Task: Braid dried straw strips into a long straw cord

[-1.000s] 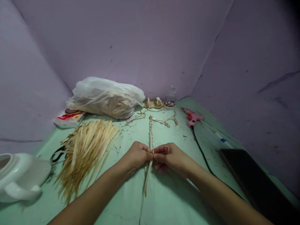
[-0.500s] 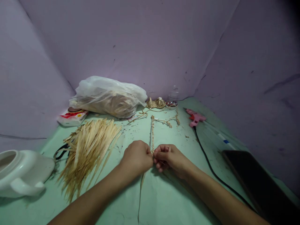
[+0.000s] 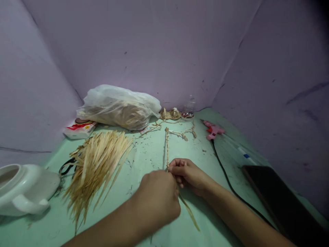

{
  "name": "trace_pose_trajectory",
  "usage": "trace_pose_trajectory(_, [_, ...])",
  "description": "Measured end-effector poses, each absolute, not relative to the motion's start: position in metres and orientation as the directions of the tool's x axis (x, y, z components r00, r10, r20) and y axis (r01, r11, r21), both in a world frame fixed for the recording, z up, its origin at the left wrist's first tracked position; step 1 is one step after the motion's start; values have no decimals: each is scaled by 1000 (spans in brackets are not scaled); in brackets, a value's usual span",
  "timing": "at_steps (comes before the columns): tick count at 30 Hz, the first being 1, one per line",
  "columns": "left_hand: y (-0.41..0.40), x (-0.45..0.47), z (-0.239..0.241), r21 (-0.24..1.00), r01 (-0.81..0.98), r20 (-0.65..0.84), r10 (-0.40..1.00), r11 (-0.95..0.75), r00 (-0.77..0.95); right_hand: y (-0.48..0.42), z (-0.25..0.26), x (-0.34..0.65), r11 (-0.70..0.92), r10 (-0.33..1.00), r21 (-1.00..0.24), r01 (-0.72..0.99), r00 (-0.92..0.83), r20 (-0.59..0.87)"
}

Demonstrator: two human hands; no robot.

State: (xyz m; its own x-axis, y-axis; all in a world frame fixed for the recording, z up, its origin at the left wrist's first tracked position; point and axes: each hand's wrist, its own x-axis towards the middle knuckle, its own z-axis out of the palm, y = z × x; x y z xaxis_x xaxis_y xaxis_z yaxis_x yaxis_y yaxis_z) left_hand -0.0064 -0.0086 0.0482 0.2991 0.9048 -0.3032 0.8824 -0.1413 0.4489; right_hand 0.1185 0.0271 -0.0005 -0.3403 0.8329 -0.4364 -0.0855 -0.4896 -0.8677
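Observation:
A thin straw braid (image 3: pixel 167 145) runs from the far middle of the table down to my hands. My right hand (image 3: pixel 186 175) pinches its near end between thumb and fingers. Just in front and to the left, my left hand (image 3: pixel 160 195) is closed in a fist, its back to me, overlapping the fingers of my right hand. It appears to grip loose straw at the braid's end, though its fingertips are hidden. One flat straw strand (image 3: pixel 189 212) hangs out below and to the right of my hands.
Loose straw strips (image 3: pixel 100 164) lie left, beside a white ceramic pot (image 3: pixel 28 190). Behind are a plastic bag (image 3: pixel 120 106), a red-and-white packet (image 3: pixel 80 129) and a small woven straw piece (image 3: pixel 170 113). A pink glue gun (image 3: pixel 214 130), its cord and a dark phone-like slab (image 3: pixel 280 202) occupy the right.
My left hand has moved toward me and slightly right, turning with its back up. My right hand stays at the braid. A straw strand now shows more clearly below my right hand.

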Motion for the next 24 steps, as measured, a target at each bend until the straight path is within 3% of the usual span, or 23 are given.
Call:
trace_pose_trajectory(2, [7, -17, 53, 449, 886, -213, 948, -119, 235, 28, 0, 119, -480, 834, -875, -71, -347, -429])
trace_pose_trajectory(4, [22, -24, 52, 535, 845, -177, 975, -19, 135, 28, 0, 120, -477, 831, -877, -64, -358, -426])
trace_pose_trajectory(8, [34, -22, 36, 774, 484, -564, 792, 408, 235, 28, -1, 120, -468, 832, -882, -57, -365, -418])
trace_pose_trajectory(11, [30, -16, 25, 812, 238, -583, 731, 533, 354, 28, -1, 120, -458, 833, -888, -34, -364, -416])
trace_pose_trajectory(14, [28, -14, 21, 824, 215, -565, 740, 524, 365, 30, -1, 121, -417, 838, -908, 44, -368, -403])
trace_pose_trajectory(18, [30, -15, 17, 809, 417, -546, 791, 414, 275, 30, -3, 123, -185, 890, -940, 287, -356, -284])
trace_pose_trajectory(21, [32, -16, 10, 801, 520, -459, 861, 296, 218, 25, -2, 124, 95, 946, -839, 536, -310, -91])
trace_pose_trajectory(24, [33, -17, 3, 836, 511, -339, 920, 199, 196, 17, 4, 124, 225, 953, -682, 696, -301, 7])
